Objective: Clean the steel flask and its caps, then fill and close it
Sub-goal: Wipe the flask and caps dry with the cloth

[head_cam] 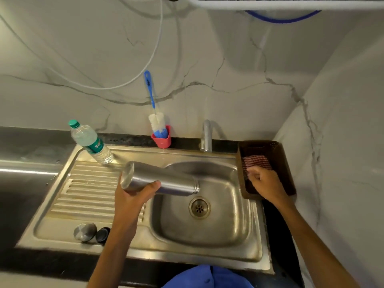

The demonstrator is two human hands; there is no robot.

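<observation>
Sink [145, 249] with flask [166, 179] held sideways over its basin.
Left hand [133, 196] grips the flask near its base; right hand [265, 181] pinches a checked cloth [254, 161] in the tray [286, 163] right of the sink; two caps [85, 232] stand on the sink's drainboard.

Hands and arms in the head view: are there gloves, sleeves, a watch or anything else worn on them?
Nothing is worn on either. The left hand and the right hand are bare, with no gloves, and no rings or watch that I can make out. Both forearms are bare up to the bottom edge of the picture, with no sleeve showing. Blue clothing shows at the bottom edge between the arms.
</observation>
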